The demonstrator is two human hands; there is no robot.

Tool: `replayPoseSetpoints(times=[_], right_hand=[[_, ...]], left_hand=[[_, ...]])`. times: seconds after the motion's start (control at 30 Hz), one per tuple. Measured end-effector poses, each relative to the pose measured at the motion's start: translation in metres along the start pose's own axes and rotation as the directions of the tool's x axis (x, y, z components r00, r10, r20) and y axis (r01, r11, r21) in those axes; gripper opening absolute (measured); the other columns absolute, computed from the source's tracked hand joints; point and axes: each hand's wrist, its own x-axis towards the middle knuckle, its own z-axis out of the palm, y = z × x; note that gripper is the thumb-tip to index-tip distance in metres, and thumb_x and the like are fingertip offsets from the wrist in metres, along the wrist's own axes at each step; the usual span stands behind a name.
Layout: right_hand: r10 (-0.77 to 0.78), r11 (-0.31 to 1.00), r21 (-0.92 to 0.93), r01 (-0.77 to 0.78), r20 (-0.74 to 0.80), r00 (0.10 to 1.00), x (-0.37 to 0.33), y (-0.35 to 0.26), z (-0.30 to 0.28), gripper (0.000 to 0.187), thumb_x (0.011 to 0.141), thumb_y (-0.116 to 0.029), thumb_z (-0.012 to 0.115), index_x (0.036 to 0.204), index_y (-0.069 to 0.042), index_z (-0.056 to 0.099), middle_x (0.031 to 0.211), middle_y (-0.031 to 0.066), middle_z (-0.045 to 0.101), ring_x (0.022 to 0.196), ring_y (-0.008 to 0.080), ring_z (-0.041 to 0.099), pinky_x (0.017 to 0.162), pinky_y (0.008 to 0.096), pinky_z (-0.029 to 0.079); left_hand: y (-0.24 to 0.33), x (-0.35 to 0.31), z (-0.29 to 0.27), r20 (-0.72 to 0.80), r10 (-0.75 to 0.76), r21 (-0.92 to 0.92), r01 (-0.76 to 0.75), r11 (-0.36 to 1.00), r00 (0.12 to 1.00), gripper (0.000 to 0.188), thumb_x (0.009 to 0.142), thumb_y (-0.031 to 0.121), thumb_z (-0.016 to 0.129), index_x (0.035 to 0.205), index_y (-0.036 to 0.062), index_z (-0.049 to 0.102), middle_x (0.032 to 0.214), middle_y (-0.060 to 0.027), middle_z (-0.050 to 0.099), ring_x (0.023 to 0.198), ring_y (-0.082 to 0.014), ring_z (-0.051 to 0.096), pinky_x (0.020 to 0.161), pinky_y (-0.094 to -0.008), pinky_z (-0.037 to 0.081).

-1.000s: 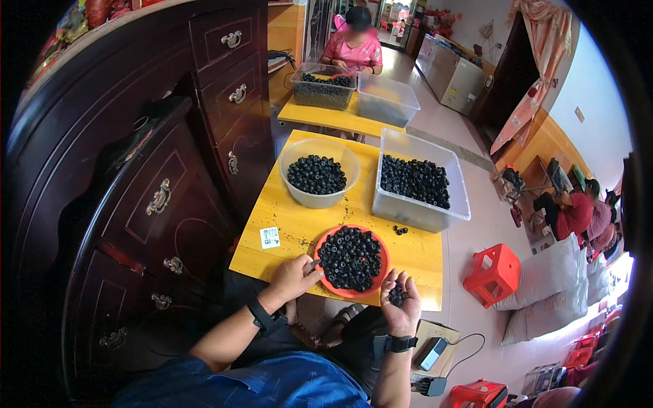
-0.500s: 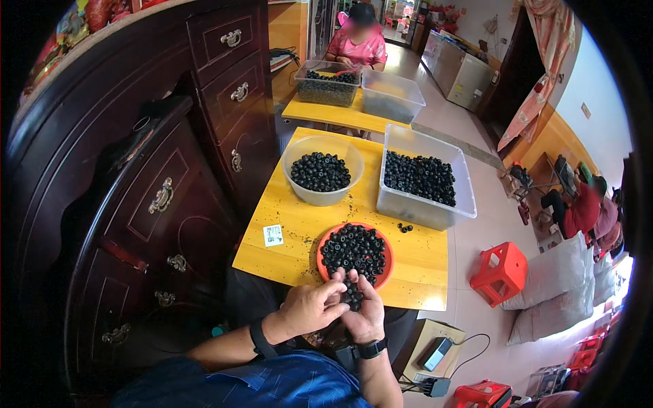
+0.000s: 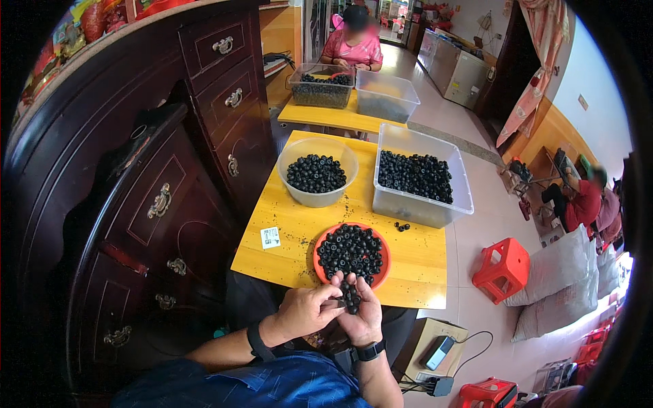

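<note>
My right hand [image 3: 365,319] is cupped palm up around several small black ring-like pieces [image 3: 350,298]. My left hand [image 3: 304,314] reaches in from the side, thumb and fingers pinched together at the edge of that handful; what sits between its fingertips is too small to make out. Just beyond both hands a red round plate [image 3: 388,266] stands at the table's near edge. It is heaped with the same black rings [image 3: 348,249], some showing a hole.
The yellow table [image 3: 272,268] also bears a round clear tub [image 3: 317,198] and a rectangular clear bin [image 3: 415,213], both holding black rings, a white label card [image 3: 270,237] and dark crumbs. Across a second table sits a person in pink [image 3: 354,47]. Dark drawers [image 3: 163,204] stand left, a red stool [image 3: 502,270] right.
The view has shifted slightly. My left fingertips have moved a little at the edge of the handful; my right hand stays cupped around the rings.
</note>
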Motion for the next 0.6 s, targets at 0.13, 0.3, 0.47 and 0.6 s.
replayPoseSetpoints(times=[0.13,0.3,0.47,0.6], right_hand=[[-0.02,0.999,-0.05,0.013,-0.135,0.991,-0.002,0.001,0.003,0.021,0.103,-0.025,0.056,0.101,-0.006,0.064,0.116,0.0143,0.069,0.103,0.0258,0.065,0.092,0.039,0.053],[0.159,0.979,-0.135,-0.15,0.061,0.985,-0.01,-0.001,-0.017,0.022,0.103,-0.03,0.058,0.103,-0.008,0.063,0.101,0.0093,0.068,0.079,0.0155,0.062,0.06,0.0263,0.047],[0.156,0.955,-0.237,-0.18,-0.114,0.981,-0.014,0.014,-0.011,0.027,0.103,-0.034,0.056,0.107,-0.008,0.062,0.092,0.0047,0.066,0.072,0.0139,0.06,0.052,0.0231,0.043],[0.225,0.954,-0.2,-0.225,-0.023,0.974,-0.018,0.012,-0.017,0.032,0.103,-0.036,0.057,0.114,-0.007,0.063,0.09,0.0034,0.064,0.067,0.0112,0.056,0.049,0.0198,0.041]], left_hand=[[0.004,0.0,-0.009,-0.015,-0.009,-0.07,0.008,0.997,1.0,0.02,0.085,0.013,0.075,0.102,0.006,0.067,0.082,-0.0113,0.074,0.076,-0.0219,0.076,0.066,-0.0325,0.058],[0.011,0.006,-0.024,0.032,-0.021,-0.053,0.022,0.998,0.999,0.019,0.087,0.007,0.071,0.105,0.0026,0.065,0.083,-0.0101,0.075,0.077,-0.0188,0.076,0.065,-0.03,0.058],[0.006,0.004,-0.021,0.027,-0.027,-0.094,0.029,0.995,0.999,0.018,0.088,0.008,0.072,0.104,0.0032,0.066,0.076,-0.0096,0.074,0.069,-0.0183,0.074,0.062,-0.0297,0.056],[0.007,0.002,-0.016,0.013,-0.021,-0.085,0.022,0.996,1.0,0.017,0.088,0.009,0.072,0.102,0.0032,0.066,0.076,-0.0106,0.073,0.067,-0.018,0.073,0.061,-0.0298,0.056]])
